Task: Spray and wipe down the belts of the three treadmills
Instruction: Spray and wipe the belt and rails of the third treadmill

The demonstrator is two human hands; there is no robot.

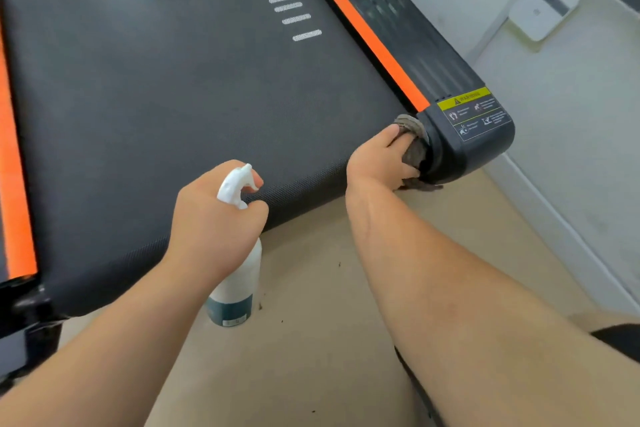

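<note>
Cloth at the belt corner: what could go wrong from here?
1. The right hand presses the cloth where the belt meets the end cap; the cloth might snag or pinch there.
2. The left hand holds the spray bottle at the belt's edge; a squeeze may wet the floor.

One warning sticker we can partly read

On the treadmill's black end cap (485, 156) we see a label (475, 114). Its yellow strip carries a warning triangle and what looks like "WARNING". The small print beside its four pictograms is too blurred for us. The teal band on the spray bottle (237, 288) holds a white patch we cannot read.
</note>
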